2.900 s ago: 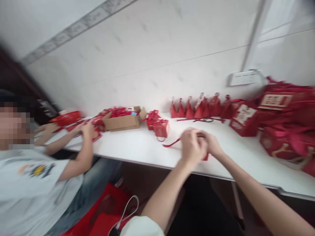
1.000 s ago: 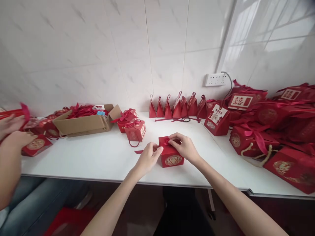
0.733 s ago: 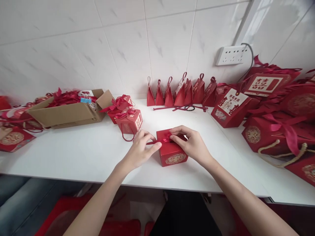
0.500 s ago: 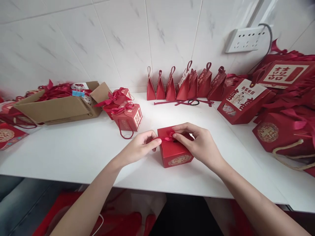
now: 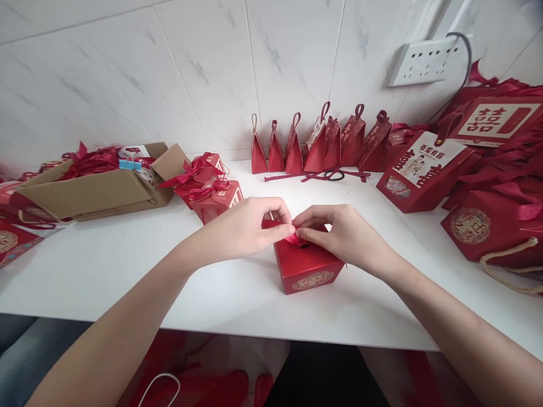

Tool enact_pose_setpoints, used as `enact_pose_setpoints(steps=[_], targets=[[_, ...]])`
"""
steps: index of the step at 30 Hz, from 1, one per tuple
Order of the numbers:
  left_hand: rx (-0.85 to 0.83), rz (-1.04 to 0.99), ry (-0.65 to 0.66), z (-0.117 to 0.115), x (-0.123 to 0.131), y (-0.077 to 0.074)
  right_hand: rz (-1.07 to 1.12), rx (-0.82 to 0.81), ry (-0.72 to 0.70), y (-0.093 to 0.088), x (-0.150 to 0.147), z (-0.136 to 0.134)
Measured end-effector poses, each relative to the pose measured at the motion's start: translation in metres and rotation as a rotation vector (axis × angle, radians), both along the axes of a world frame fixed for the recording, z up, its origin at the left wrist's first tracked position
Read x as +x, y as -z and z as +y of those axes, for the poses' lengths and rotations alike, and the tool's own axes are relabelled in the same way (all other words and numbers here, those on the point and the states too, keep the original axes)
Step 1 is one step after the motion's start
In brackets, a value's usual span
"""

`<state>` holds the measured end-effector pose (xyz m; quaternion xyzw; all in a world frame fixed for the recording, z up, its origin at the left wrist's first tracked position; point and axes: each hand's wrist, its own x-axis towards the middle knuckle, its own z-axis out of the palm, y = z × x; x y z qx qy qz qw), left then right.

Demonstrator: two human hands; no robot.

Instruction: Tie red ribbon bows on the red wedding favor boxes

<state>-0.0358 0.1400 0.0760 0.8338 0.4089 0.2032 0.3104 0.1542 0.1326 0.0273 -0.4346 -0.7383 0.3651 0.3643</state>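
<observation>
A small red gift box (image 5: pixel 306 267) with a gold emblem on its front stands on the white table (image 5: pixel 127 265) right before me. Both hands meet over its lid. My left hand (image 5: pixel 246 226) pinches the red ribbon (image 5: pixel 292 238) from the left, fingers closed. My right hand (image 5: pixel 339 232) pinches the same ribbon from the right, thumb and forefinger pressed together. The ribbon is bunched between my fingertips at the middle of the lid.
Two ribbon-tied red boxes (image 5: pixel 212 195) stand to the left, beside a cardboard box (image 5: pixel 89 189) full of ribbons. A row of red triangular pouches (image 5: pixel 318 144) lines the tiled wall. Larger red gift boxes (image 5: pixel 479 186) pile up at the right under a wall socket (image 5: pixel 424 59).
My left hand has moved right, from the box's left side onto its lid, and now meets my right hand there. The view has tilted down and the neighbouring person has left the picture.
</observation>
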Motion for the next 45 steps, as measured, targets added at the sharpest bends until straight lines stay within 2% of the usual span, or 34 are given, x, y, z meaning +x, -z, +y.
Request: enact_pose_setpoints(steps=[3, 6, 14, 18, 22, 27, 34, 38, 41, 45], targets=[[0.087, 0.033, 0.020, 0.003, 0.004, -0.007, 0.027, 0.003, -0.035, 0.004, 0.001, 0.000], [0.122, 0.031, -0.002, 0.012, 0.007, -0.002, 0.085, -0.016, -0.059, 0.008, 0.001, 0.001], [-0.032, -0.245, -0.056, 0.034, 0.001, 0.045, 0.357, -0.154, -0.071, 0.018, 0.000, 0.002], [-0.046, -0.405, -0.068, 0.036, 0.006, 0.056, 0.375, -0.183, -0.085, 0.017, 0.000, 0.002], [0.024, -0.504, -0.078, 0.036, 0.016, 0.056, 0.323, -0.147, -0.062, 0.016, 0.000, 0.002], [0.040, -0.395, -0.145, 0.032, 0.013, 0.059, 0.320, -0.102, 0.006, 0.018, -0.001, 0.000], [0.059, -0.290, -0.190, 0.006, -0.001, 0.061, 0.330, 0.025, 0.095, 0.019, -0.006, -0.002], [0.114, -0.211, -0.193, -0.009, 0.007, 0.054, 0.300, 0.096, 0.117, 0.020, -0.007, -0.004], [0.183, -0.146, -0.246, -0.016, 0.017, 0.051, 0.256, 0.137, 0.144, 0.022, -0.006, -0.005], [0.165, -0.176, -0.292, -0.019, 0.023, 0.054, 0.236, 0.139, 0.158, 0.022, -0.004, -0.007]])
